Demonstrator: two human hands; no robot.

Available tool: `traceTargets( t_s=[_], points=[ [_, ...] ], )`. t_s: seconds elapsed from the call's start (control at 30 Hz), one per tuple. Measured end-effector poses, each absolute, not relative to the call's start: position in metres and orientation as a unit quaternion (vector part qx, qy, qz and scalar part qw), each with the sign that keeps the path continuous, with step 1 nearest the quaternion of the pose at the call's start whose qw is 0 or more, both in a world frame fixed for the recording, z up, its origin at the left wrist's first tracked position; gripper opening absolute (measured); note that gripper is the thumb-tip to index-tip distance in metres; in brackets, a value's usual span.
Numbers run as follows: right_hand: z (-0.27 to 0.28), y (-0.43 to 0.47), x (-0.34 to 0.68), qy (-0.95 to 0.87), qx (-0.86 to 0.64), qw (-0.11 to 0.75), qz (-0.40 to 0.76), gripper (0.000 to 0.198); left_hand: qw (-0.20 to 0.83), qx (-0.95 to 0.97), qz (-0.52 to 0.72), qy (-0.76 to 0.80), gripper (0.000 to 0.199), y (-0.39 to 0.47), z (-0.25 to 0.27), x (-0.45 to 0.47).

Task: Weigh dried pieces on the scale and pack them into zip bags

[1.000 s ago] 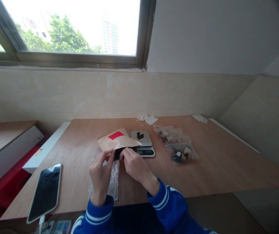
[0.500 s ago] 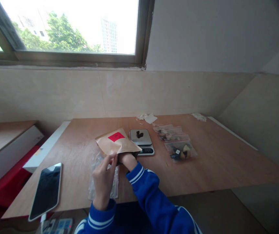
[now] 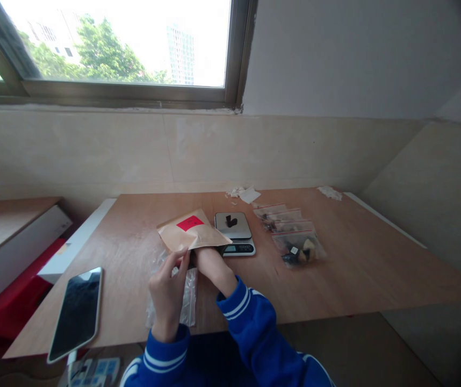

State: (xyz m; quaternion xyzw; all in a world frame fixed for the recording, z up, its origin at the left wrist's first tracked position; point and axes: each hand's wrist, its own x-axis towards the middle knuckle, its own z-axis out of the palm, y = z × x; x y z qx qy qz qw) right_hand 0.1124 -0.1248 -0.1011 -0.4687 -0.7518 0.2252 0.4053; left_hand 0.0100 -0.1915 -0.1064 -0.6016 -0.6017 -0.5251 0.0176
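A brown kraft paper bag [image 3: 210, 236] with a red label lies tilted, its mouth facing me. My left hand [image 3: 169, 287] pinches the near edge of its opening between thumb and fingers. My right hand [image 3: 214, 266] reaches into the mouth, so its fingers are hidden inside. Just beyond the bag stands a small kitchen scale [image 3: 238, 230] with a lit display, partly covered by the bag's corner. Some dark dried pieces [image 3: 231, 221] rest on its plate. Under my left hand and the bag lie clear plastic zip bags [image 3: 190, 301].
Several zip bags [image 3: 298, 248] with dark and pale dried pieces lie right of the scale. A tablet [image 3: 76, 312] with a cable plugged in sits at the left edge, above a power strip [image 3: 97, 372]. Crumpled tissue [image 3: 249, 194] lies at the back, below the window.
My right wrist and forearm have shifted a little to the right and more of the wrist shows outside the bag. The bag's mouth has lowered slightly in my left hand.
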Motion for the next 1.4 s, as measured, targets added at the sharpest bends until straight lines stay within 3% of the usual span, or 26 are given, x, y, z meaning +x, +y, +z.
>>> traceTargets(
  t_s=[0.2, 0.57, 0.9, 1.4],
  points=[
    [-0.106, -0.128, 0.119, -0.744, -0.491, 0.397, 0.219, 0.036, 0.011, -0.598, -0.523, -0.607, 0.025, -0.185, -0.097, 0.008],
    [-0.106, -0.116, 0.126, -0.661, -0.536, 0.469, 0.238, 0.021, -0.001, -0.589, -0.509, -0.628, 0.023, -0.177, -0.084, 0.013],
    [-0.099, -0.113, 0.131, -0.650, -0.555, 0.453, 0.253, 0.019, -0.018, -0.601, -0.485, -0.635, 0.020, -0.174, -0.086, 0.014],
    [-0.096, -0.114, 0.140, -0.584, -0.522, 0.486, 0.387, 0.019, -0.030, -0.604, -0.480, -0.636, 0.022, -0.174, -0.084, 0.016]
  ],
)
